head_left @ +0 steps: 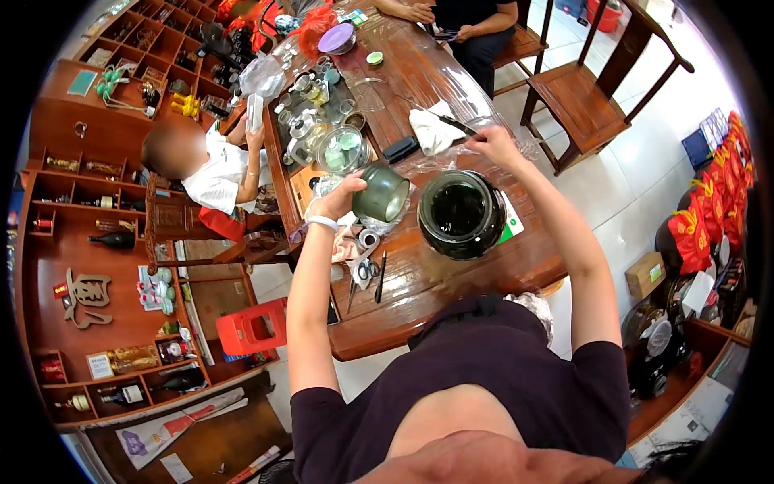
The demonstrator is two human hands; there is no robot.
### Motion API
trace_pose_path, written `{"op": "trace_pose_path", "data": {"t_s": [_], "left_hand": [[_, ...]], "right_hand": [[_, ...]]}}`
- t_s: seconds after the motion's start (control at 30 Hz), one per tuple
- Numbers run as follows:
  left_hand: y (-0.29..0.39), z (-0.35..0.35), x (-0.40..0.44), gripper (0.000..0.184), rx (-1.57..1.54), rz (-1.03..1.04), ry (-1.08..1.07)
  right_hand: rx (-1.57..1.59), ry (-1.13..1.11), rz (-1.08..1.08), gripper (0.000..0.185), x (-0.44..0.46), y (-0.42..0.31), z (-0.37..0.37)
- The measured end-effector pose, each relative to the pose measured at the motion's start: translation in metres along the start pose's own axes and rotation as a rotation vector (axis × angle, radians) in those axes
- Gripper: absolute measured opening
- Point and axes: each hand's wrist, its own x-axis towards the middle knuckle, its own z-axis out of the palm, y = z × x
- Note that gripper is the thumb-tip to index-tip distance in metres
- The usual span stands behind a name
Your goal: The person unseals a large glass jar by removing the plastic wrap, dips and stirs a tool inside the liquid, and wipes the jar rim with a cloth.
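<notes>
My left hand point(348, 195), with a white band at the wrist, grips a dark green, cup-like cylinder point(380, 196). It is tilted, its open end facing right. To the right of it stands a wide, dark glass jar point(461, 216) with an open mouth and what looks like dark liquid inside. Beyond the jar, my right hand point(495, 147) is closed on the black handle point(456, 125) of a long, thin tool. Its shaft runs forward left past a crumpled white cloth point(434, 129). I cannot make out its far end for certain.
A tray of glass teaware point(310, 133) stands at the table's left. Scissors point(368, 269), a tape roll point(368, 238) and a black pen point(380, 278) lie nearer me. A seated person point(222, 173) holds a phone at left; another sits opposite. A wooden chair point(576, 105) stands right.
</notes>
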Motion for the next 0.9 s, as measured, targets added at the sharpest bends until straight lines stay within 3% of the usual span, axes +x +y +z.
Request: {"op": "trace_pose_path", "data": {"t_s": [0.13,0.23,0.47,0.53,0.6,0.67,0.8,0.9], "left_hand": [[-0.015,-0.007,0.010,0.062,0.025,-0.087,0.068],[-0.029,-0.020,0.029,0.054,-0.063,-0.196,0.085],[-0.049,-0.032,0.065,0.052,-0.174,-0.283,0.025],[-0.084,-0.056,0.089,0.060,-0.212,-0.272,-0.072],[-0.098,-0.058,0.103,0.070,0.005,-0.132,-0.105],[-0.098,-0.055,0.109,0.077,0.053,-0.149,-0.109],[-0.110,-0.065,0.118,0.074,-0.061,-0.183,-0.042],[-0.096,-0.060,0.112,0.063,-0.467,-0.302,0.047]], "right_hand": [[-0.022,0.041,-0.028,0.022,0.004,0.027,0.025],[-0.104,0.014,0.092,0.019,0.006,0.039,0.032],[-0.078,0.048,0.178,0.020,0.000,0.074,0.047],[-0.076,0.067,0.159,0.021,-0.004,0.093,0.054],[-0.077,0.071,0.220,0.021,-0.011,0.096,0.056],[-0.079,0.066,0.262,0.021,-0.015,0.099,0.060],[-0.065,0.111,0.240,0.020,-0.020,0.104,0.068],[-0.152,0.110,0.188,0.019,-0.018,0.106,0.068]]}}
